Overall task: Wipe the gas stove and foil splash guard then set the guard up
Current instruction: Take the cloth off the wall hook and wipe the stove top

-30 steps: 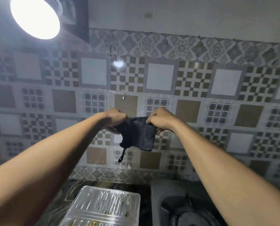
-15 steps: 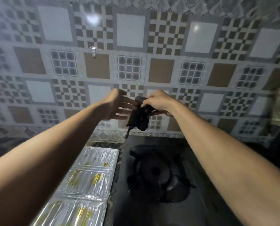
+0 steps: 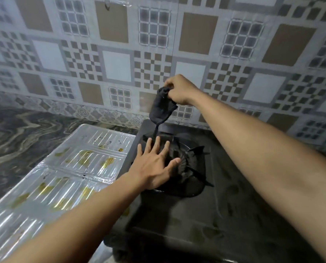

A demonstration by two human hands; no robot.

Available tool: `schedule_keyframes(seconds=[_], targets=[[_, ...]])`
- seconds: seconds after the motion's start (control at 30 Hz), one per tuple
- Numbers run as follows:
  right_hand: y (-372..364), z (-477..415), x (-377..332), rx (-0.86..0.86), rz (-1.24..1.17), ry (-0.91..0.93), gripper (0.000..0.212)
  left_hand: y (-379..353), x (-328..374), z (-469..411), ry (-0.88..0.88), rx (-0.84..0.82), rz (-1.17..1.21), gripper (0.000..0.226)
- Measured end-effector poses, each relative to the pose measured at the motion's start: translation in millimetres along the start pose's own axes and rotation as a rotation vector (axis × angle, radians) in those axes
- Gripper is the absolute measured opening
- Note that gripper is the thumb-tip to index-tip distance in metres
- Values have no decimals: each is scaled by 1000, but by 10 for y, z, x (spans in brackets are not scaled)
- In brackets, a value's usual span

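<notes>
Left of the black single-burner gas stove (image 3: 186, 215): grey-swirled marble counter (image 3: 21, 133); on it, flat, ribbed silver foil splash guard (image 3: 63, 179), yellow-stained, lower end cut off by frame. Over the stove's burner: left hand (image 3: 156, 166), fingers spread, holding nothing. Above the stove: right hand (image 3: 179, 90) pinching bunched dark grey cloth (image 3: 162, 107), loop dangling. Behind: patterned brown-and-white wall tiles (image 3: 116, 65). Burner detail dim.

Two bare forearms, no sleeves in sight. Left hand (image 3: 154, 168) and right hand (image 3: 181, 90) without gloves. No rings, watch or bracelet visible on fingers or wrists. Short, unpainted nails on the left fingers (image 3: 159, 142). Upper arms outside the picture.
</notes>
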State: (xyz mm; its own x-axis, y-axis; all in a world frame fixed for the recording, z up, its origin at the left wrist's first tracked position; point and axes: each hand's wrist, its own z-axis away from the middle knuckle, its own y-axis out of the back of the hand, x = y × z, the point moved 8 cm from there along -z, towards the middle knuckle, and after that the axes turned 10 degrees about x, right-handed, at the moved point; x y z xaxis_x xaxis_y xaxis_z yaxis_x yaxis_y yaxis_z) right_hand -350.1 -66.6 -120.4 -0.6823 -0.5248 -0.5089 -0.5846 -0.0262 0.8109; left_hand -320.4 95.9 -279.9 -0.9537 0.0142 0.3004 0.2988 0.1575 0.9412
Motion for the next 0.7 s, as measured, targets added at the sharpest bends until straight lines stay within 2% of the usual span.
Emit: schedule_keyframes(seconds=[0.1, 0.13, 0.27, 0.3, 0.4, 0.53, 0.7], targets=[[-140, -32, -34, 48, 24, 133, 41, -86, -9, -4, -4, -9, -89, 83], [-235, -17, -9, 15, 35, 173, 43, -92, -9, -9, 4, -6, -99, 84], [-762, 137, 317, -418, 177, 222, 44, -71, -30, -2, 22, 28, -106, 84], [-815, 142, 386, -465, 189, 221, 40, -68, -34, -2, 26, 38, -102, 84], [-849, 23, 416, -401, 129, 266, 27, -63, -30, -14, 49, 66, -106, 86], [-1181, 33, 466, -432, 171, 317, 43, -45, -3, -5, 62, 66, -155, 86], [-1523, 39, 495, -493, 184, 404, 51, -35, 8, -28, 96, 41, -161, 84]])
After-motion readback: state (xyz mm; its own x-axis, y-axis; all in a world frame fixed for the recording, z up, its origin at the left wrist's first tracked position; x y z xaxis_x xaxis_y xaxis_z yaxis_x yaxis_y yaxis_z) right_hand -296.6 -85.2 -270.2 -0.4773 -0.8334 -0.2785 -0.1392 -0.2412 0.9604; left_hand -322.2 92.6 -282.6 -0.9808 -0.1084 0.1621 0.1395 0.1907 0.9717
